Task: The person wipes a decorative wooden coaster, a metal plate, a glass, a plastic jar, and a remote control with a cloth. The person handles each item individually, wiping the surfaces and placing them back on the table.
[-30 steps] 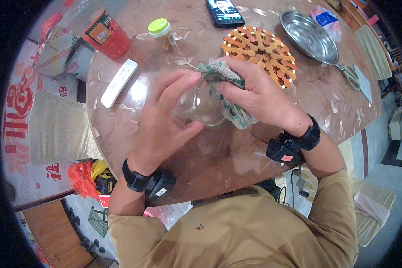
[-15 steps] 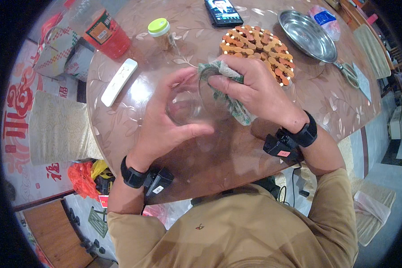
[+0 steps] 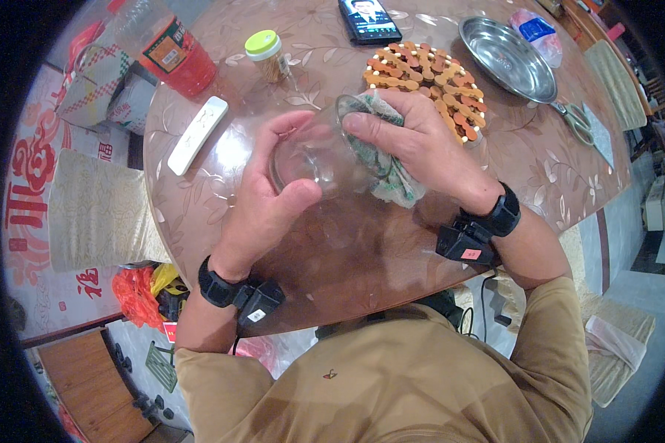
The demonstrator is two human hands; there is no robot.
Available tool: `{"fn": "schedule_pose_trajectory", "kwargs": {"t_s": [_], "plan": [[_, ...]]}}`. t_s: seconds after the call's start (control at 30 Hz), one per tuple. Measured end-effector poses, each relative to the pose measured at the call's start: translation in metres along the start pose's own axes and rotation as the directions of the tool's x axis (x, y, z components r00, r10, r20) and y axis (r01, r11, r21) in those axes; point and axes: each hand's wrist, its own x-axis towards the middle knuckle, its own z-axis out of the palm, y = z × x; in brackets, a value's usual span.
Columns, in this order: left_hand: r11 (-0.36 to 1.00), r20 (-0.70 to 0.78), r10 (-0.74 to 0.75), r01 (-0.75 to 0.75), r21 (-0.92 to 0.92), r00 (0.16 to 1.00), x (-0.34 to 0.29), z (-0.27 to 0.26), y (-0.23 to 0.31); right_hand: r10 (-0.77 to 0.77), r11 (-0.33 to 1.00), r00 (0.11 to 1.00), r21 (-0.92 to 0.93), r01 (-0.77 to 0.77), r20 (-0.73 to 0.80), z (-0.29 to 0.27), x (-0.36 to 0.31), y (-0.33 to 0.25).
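Note:
A clear glass jar (image 3: 319, 164) lies tilted between my hands above the table, its open mouth toward the right. My left hand (image 3: 268, 177) wraps round its base end, thumb along the near side. With my right hand (image 3: 414, 140) I pinch a green and white patterned cloth (image 3: 397, 177) at the jar's rim, the thumb outside the glass near the lip. Part of the cloth hangs below my right fingers; some shows through the glass, and how far it reaches inside I cannot tell.
On the table (image 3: 347, 273) are a wooden trivet (image 3: 428, 81), steel pan (image 3: 506, 59), phone (image 3: 369, 21), toothpick jar (image 3: 266, 55), white remote-like device (image 3: 198, 135), bottle of red liquid (image 3: 171, 55) and scissors (image 3: 575, 124). A bagged package (image 3: 537, 35) lies beyond the pan.
The jar has turned a little, so its rim now faces more toward my right hand. My left thumb has drawn back along the glass, and the cloth has shifted with my right fingers.

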Motion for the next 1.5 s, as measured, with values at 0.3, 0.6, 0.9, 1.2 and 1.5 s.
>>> {"fn": "schedule_pose_trajectory", "kwargs": {"t_s": [0.3, 0.6, 0.9, 1.2, 1.5], "plan": [[0.928, 0.222, -0.233, 0.285, -0.241, 0.947, -0.002, -0.012, -0.004, -0.324, 0.851, 0.945, -0.425, 0.308, 0.035, -0.002, 0.0, -0.001], [0.997, 0.02, 0.066, -0.066, -0.027, 0.998, 0.0, 0.001, -0.002, -0.135, 0.92, 0.99, -0.376, 0.109, -0.043, -0.002, -0.002, -0.005], [0.998, 0.077, -0.052, 0.053, -0.017, 0.996, -0.004, -0.005, -0.001, -0.247, 0.871, 0.969, -0.437, 0.225, 0.007, -0.002, -0.002, -0.002], [0.964, 0.065, -0.153, 0.163, -0.21, 0.986, -0.004, 0.005, -0.003, -0.287, 0.835, 0.958, -0.488, 0.253, 0.004, -0.001, -0.001, -0.001], [0.993, 0.072, -0.098, 0.102, -0.058, 0.993, -0.003, -0.004, -0.002, -0.361, 0.819, 0.932, -0.48, 0.314, -0.008, 0.001, -0.002, -0.003]]}}
